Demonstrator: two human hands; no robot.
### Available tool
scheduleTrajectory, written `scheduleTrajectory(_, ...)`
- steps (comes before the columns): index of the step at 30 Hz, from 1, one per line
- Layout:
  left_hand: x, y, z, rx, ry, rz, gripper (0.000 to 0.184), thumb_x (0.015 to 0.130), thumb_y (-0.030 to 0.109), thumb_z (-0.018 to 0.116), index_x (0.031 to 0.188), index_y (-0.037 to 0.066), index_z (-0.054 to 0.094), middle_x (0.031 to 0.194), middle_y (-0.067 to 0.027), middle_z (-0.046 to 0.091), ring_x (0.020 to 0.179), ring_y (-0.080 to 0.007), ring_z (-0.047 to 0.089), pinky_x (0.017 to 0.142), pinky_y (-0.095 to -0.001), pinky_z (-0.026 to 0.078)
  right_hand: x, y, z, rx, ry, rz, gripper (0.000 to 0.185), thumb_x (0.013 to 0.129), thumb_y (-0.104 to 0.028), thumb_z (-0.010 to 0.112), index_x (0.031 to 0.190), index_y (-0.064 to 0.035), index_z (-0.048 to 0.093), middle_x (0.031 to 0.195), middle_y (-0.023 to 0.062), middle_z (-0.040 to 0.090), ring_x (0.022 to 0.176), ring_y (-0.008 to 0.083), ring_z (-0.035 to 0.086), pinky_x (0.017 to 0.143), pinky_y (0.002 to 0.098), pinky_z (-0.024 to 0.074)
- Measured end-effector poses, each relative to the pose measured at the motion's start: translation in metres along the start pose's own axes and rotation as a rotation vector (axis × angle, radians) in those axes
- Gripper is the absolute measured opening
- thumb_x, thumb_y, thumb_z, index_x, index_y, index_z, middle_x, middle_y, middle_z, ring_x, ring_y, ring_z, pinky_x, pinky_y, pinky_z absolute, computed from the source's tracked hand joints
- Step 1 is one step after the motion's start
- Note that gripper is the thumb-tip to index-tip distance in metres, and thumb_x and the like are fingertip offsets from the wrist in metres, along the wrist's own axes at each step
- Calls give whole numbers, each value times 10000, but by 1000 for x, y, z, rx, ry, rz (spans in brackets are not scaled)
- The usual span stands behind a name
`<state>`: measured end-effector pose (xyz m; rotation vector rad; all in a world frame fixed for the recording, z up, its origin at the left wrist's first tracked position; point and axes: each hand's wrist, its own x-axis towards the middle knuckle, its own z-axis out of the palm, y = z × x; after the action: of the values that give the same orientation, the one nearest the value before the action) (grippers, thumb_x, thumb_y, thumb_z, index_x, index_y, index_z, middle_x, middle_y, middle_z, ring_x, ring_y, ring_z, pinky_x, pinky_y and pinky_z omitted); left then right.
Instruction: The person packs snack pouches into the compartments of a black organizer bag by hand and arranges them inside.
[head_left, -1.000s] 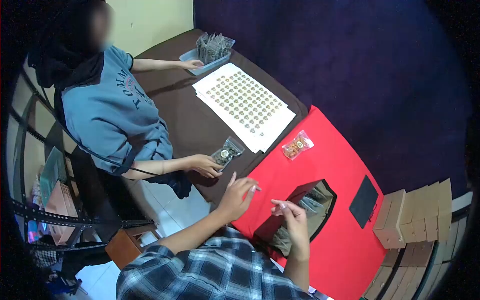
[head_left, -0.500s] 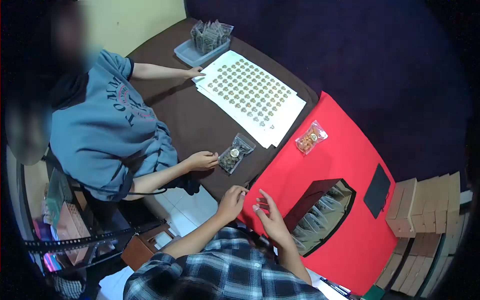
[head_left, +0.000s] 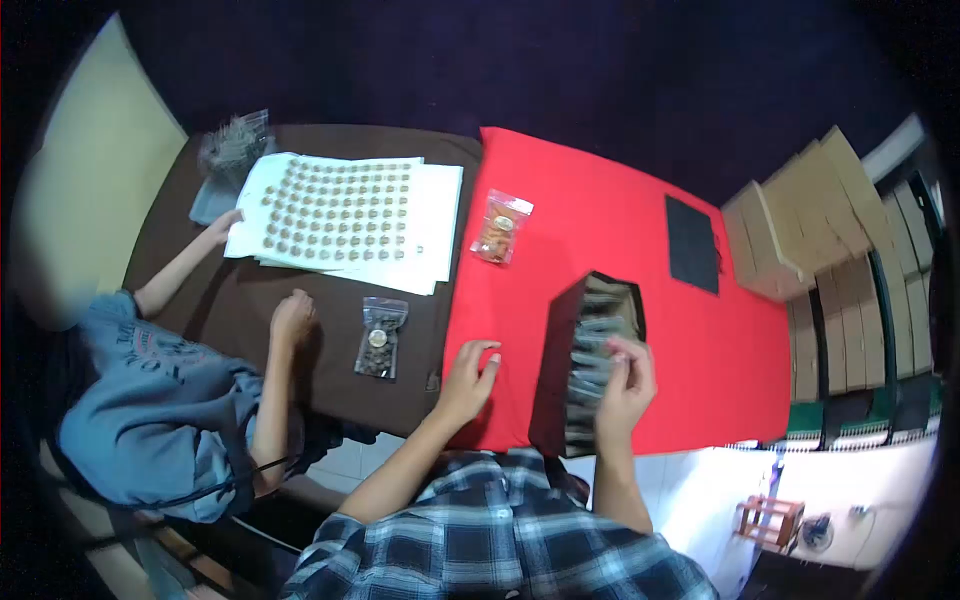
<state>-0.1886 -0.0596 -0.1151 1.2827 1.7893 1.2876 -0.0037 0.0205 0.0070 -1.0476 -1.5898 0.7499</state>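
My left hand (head_left: 468, 383) is over the near left edge of the red cloth (head_left: 590, 190), its thumb and fingers apart with nothing between them. Over the open top of a dark box-like bag (head_left: 558, 370) is my right hand (head_left: 626, 385), thumb and fingertips brought together; whether they pinch anything is too small to tell. Clear packets (head_left: 595, 345) stand in a row inside the bag. A packet of orange pieces (head_left: 500, 228) with a round label lies on the red cloth. On the brown cloth (head_left: 340, 385) rests a labelled packet of dark pieces (head_left: 380, 338).
Sheets of round stickers (head_left: 340, 215) lie on the brown cloth, touched by the hand (head_left: 228, 222) of a person at the left. Behind them stands a tub (head_left: 212, 200) of packets. A black flat item (head_left: 692, 243) and cardboard boxes (head_left: 770, 235) are at the right.
The view has turned to the right. My right hand has moved over the open bag, and my hands are farther apart. The other person's near hand has drawn away from the dark packet.
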Motion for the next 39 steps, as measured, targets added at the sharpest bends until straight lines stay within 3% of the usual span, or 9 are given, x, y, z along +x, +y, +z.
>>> scheduleTrajectory(5, -6, -4, 70, -242, -156, -222, 602, 974, 388, 492, 1424, 28, 320, 1417, -252, 322, 1359, -364, 303, 1114, -432, 266, 28, 92, -63, -230, 140, 200, 206, 963, -108, 489, 1091, 17, 591, 1042, 103, 611, 1022, 218, 570, 918, 333, 436)
scheduleTrajectory(10, -9, -20, 110, -504, -276, -251, 702, 987, 499, 368, 1487, 33, 207, 1512, -191, 250, 1405, -314, 235, 1147, -417, 209, -13, 184, -70, 641, -240, 1097, 554, 989, -493, 358, 1276, -59, 548, 1181, 112, 633, 1025, 227, 622, 903, 402, 498)
scheduleTrajectory(15, -7, 39, 148, -1182, -309, -368, 633, 996, 536, 287, 1453, 98, 291, 1438, -111, 417, 1261, -264, 478, 1044, -422, 410, -37, 224, -34, 916, -303, 960, 505, 1005, -429, 347, 1218, -37, 583, 1109, 154, 653, 1004, 245, 627, 901, 403, 486)
scheduleTrajectory(17, -7, 67, 168, -950, -159, -95, 568, 1005, 441, 309, 1463, 106, 275, 1431, -122, 416, 1285, -263, 456, 1074, -411, 372, -27, 196, -73, 236, -168, 790, 442, 999, -389, 404, 1207, -43, 586, 1069, 171, 664, 941, 267, 646, 832, 394, 505)
scheduleTrajectory(21, 2, 107, 207, -635, -120, -24, 492, 973, 151, 417, 1440, 63, 289, 1195, -107, 527, 1107, -197, 523, 996, -352, 401, -7, 166, -170, 528, -59, 991, 256, 972, -303, 521, 1008, -63, 603, 698, -23, 514, 524, 67, 439, 460, 229, 327)
scheduleTrajectory(25, 1, 212, 240, -597, -406, 71, 504, 922, -17, 460, 1404, 39, 320, 994, -84, 548, 919, -153, 545, 916, -333, 441, 17, 98, -284, 670, -96, 823, 243, 988, -276, 508, 916, -63, 603, 648, -68, 415, 511, 20, 333, 455, 199, 226)
scheduleTrajectory(30, 9, 310, 304, -729, -896, -38, 548, 947, 73, 377, 1471, 63, 218, 1088, -182, 580, 909, -241, 629, 886, -382, 499, 9, 61, -384, 563, -132, 442, 298, 984, -212, 523, 1130, 37, 600, 787, 57, 586, 669, 97, 543, 620, 254, 464)
scheduleTrajectory(34, -28, 361, 352, -572, -1122, 12, 796, 898, 454, 436, 1532, 132, 80, 1252, -208, 512, 1139, -272, 539, 1009, -401, 386, -8, 32, -443, -137, -139, 17, 347, 916, -186, 628, 1212, -8, 601, 1029, 125, 556, 956, 238, 526, 841, 358, 441)
scheduleTrajectory(39, -43, 396, 430, -950, -1343, -248, 786, 893, 470, 418, 1515, 92, 120, 1245, -226, 531, 1115, -281, 562, 975, -377, 415, -37, 25, -499, -487, 51, 85, 319, 864, -186, 672, 1157, -61, 653, 1005, 76, 435, 986, 233, 451, 813, 327, 394)
